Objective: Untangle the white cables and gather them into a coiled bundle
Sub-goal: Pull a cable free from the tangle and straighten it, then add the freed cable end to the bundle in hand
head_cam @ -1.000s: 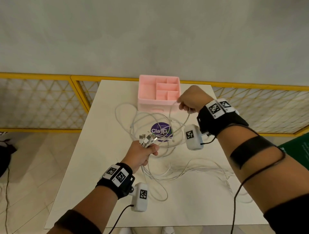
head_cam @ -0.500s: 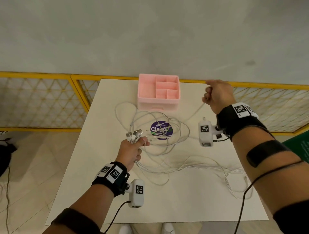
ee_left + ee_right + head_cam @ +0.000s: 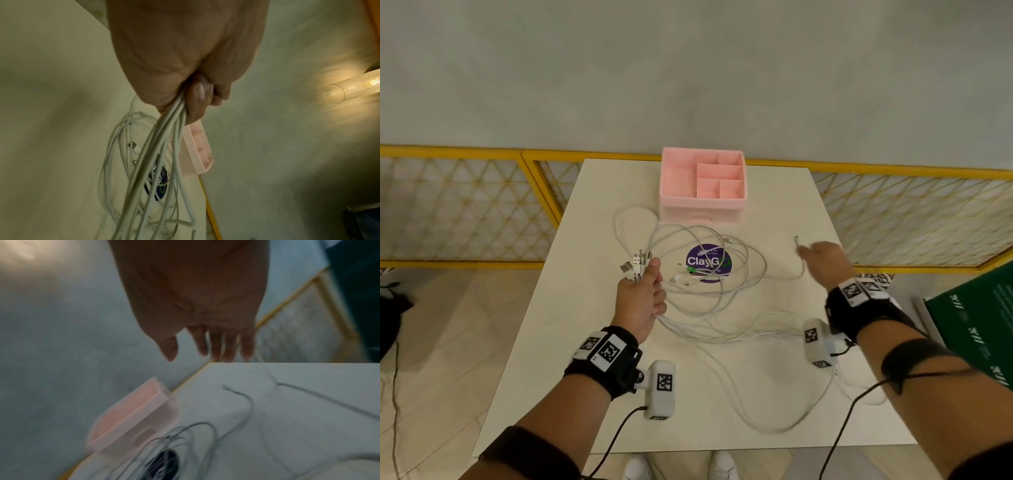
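left: my left hand (image 3: 642,301) keeps its closed grip on the plug ends of the thin white cables (image 3: 709,291), looped on the pale square desk (image 3: 774,394). right: my right hand (image 3: 827,265) has let go; one freed end (image 3: 797,240) lies untangled, ready for coiling.

The left hand (image 3: 642,298) is a closed fist, thumb up, around a bunch of white cables (image 3: 705,308), its wrist raised over the worktop (image 3: 774,404) on the near left of the pink organiser (image 3: 702,205). The right hand (image 3: 825,262) reaches forward to the near right of that organiser, fingers (image 3: 216,344) straight and slightly spread, holding nothing; both forearms wear black bands.
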Tool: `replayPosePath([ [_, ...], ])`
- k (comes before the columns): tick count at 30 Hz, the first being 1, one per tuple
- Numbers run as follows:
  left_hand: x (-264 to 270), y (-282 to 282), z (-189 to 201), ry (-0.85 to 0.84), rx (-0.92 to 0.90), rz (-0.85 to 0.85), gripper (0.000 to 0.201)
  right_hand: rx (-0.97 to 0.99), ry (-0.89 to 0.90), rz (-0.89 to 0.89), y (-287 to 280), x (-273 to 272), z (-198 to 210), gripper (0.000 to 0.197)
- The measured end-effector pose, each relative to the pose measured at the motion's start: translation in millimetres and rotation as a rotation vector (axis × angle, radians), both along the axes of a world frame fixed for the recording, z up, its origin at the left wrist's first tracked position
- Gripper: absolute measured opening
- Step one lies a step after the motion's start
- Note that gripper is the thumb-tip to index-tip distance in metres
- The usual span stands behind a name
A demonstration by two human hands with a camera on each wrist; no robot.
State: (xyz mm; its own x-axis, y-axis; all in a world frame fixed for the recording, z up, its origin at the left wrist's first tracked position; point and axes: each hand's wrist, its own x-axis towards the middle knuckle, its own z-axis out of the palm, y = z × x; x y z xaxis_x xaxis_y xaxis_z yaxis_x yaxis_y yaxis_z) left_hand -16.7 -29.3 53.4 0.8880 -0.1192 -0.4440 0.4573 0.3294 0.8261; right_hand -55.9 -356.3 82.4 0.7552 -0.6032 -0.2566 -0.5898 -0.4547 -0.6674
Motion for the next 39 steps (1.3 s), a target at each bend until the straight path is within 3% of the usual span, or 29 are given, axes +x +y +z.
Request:
replayPosePath([
  [3,1,-6,4,0.000,-0.034,0.024,0.038,0.146,-0.097,0.429,73,8,18,0.034],
  [6,1,-11,8,0.016,-0.097,0.062,0.042,0.214,0.052,0.828,147,5,17,0.053],
  [7,2,-12,10,0.021,-0.120,0.077,0.043,0.176,0.102,0.922,168,3,11,0.052],
  [9,3,-11,14,0.015,-0.154,0.103,0.044,0.130,0.155,1.001,190,1,-10,0.029],
  [10,4,-8,16,0.004,-0.155,0.112,0.044,0.133,0.167,0.991,192,0,-20,0.026],
  [14,16,13,13,-0.010,-0.118,0.151,0.048,-0.052,0.180,0.929,157,-6,-41,0.047],
  [19,20,21,-2,0.008,-0.112,0.176,0.047,-0.232,0.339,0.771,87,-23,-65,0.045],
  [25,29,27,-8,0.018,-0.078,0.234,0.040,-0.277,0.463,0.558,13,-66,-77,0.049],
  [31,22,18,-23,0.068,-0.044,0.191,0.044,-0.390,0.526,0.401,-61,-104,-60,0.042],
  [35,7,-8,-28,0.076,-0.006,0.098,0.045,-0.578,0.447,0.204,-95,-104,-29,0.030],
  [39,5,-11,-26,0.047,0.013,0.086,0.041,-0.720,0.376,0.038,-112,-108,-2,0.036],
])
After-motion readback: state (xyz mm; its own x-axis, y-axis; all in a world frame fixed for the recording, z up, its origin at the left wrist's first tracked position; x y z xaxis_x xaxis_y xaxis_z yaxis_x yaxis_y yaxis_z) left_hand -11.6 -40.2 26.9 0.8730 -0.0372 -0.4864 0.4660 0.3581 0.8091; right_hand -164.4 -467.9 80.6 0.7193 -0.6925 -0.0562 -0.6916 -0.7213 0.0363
